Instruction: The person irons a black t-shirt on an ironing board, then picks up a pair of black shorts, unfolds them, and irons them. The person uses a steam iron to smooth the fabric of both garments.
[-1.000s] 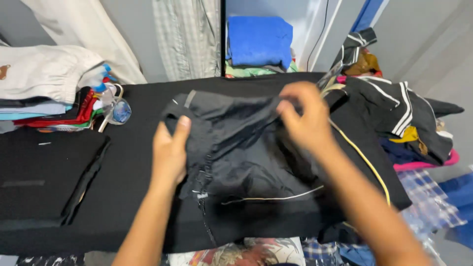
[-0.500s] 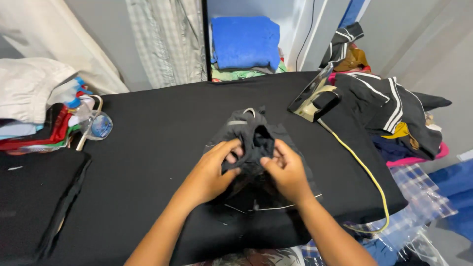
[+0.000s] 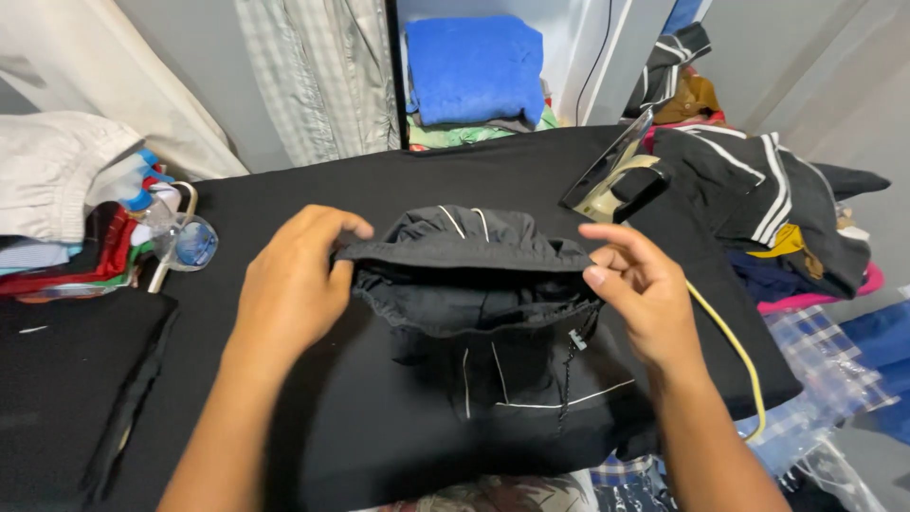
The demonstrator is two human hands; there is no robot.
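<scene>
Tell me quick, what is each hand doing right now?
Left hand: closed, gripping the left end of the black garment at its folded edge.
Right hand: fingers curled, pinching the garment's right end.

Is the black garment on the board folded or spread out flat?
Folded: the black garment is doubled into a compact bundle, its gathered waistband stretched between the left hand and right hand.

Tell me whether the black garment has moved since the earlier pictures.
Yes. The black garment is now bunched smaller, away from the iron it lay against.
</scene>
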